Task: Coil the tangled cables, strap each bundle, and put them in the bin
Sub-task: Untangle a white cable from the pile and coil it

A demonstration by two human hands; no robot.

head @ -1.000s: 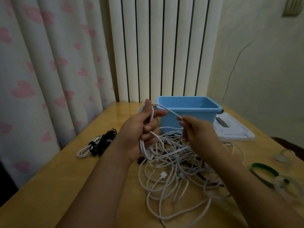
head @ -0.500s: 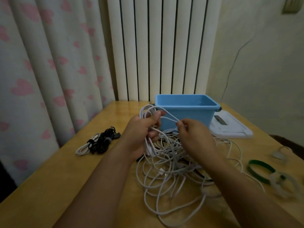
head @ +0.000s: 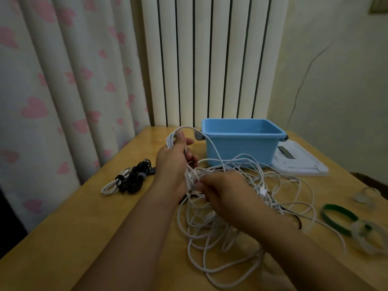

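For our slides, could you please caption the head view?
Left hand grips white cable loops while right hand works the tangled white cables before an empty blue bin.

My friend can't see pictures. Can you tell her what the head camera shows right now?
A person's left hand grips loops of white cable from a tangled pile on a wooden table, while the right hand pinches a strand. A blue bin stands behind, two strapped bundles lie left, and straps lie right.
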